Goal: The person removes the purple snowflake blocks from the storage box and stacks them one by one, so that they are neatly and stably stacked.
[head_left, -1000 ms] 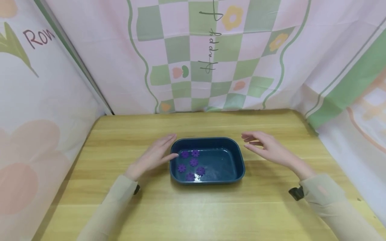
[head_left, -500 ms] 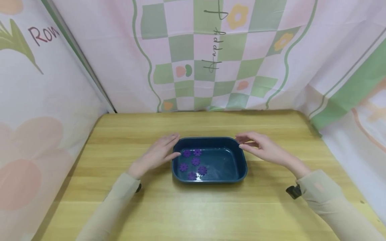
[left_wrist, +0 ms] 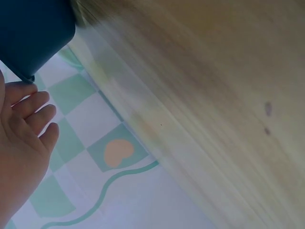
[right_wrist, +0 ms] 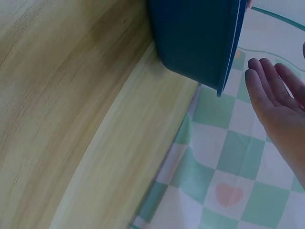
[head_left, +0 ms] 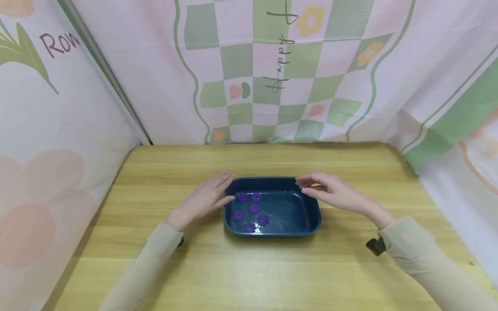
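head view: blue tub (head_left: 288,214) is on the table (head_left: 249,276), left hand (head_left: 204,198) and right hand (head_left: 334,190) by its ends, both loose, gripping nothing. looks light, stiff, kinda slick; i'd grab the end rims (head_left: 320,219).

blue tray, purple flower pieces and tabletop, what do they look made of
Blue tray: probably smooth, glossy plastic, judging by bright highlights on its floor; glazed ceramic isn't ruled out.
Purple flower pieces: perhaps plastic or felt; too small to tell the finish.
Tabletop: wood or wood-look laminate, slightly shiny, with grain streaks and a soft reflection.
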